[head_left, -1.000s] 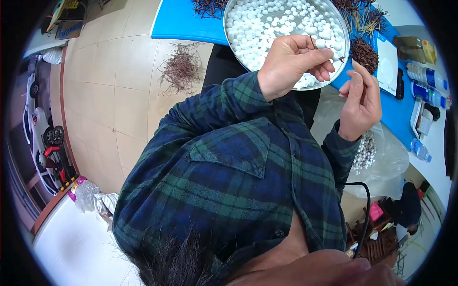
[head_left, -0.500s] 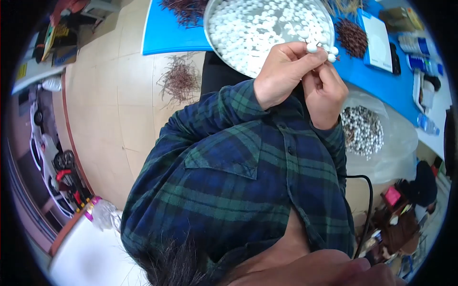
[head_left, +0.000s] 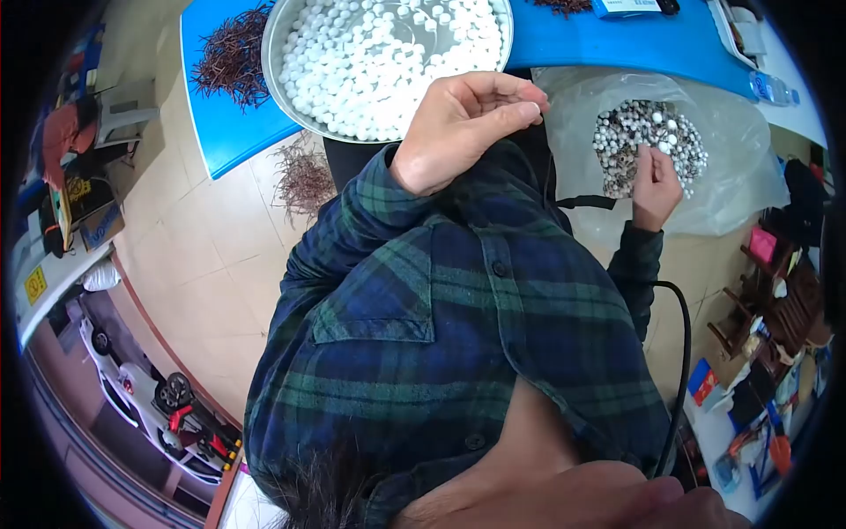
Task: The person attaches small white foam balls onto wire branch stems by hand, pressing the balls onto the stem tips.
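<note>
My left hand (head_left: 471, 123) hovers by the right rim of a round metal basin (head_left: 275, 88); its fingers are loosely curled, the thumb a little apart, and nothing shows between them. Small white balls (head_left: 352, 79) fill much of the basin. On the right, my right hand (head_left: 657, 187) reaches over a clear plastic bag (head_left: 740, 150). Thumb and fingers pinch together there, and a sprig with brighter white balls (head_left: 671, 137) appears to be at the fingertips. Beneath it, the bag holds a heap of dark stems and white balls (head_left: 617, 141).
A blue table (head_left: 608, 44) carries the basin, a pile of reddish-brown stems (head_left: 233, 57) and a blue-white box (head_left: 626, 7). More stems (head_left: 304, 176) lie on the tiled floor. A water bottle (head_left: 774, 88) lies at the right, and a black cable (head_left: 683, 353) runs beside my body.
My hands were together at the basin edge with a sprig of white balls. Now they are apart: my right hand has moved right, over the bag. The view has shifted right.
</note>
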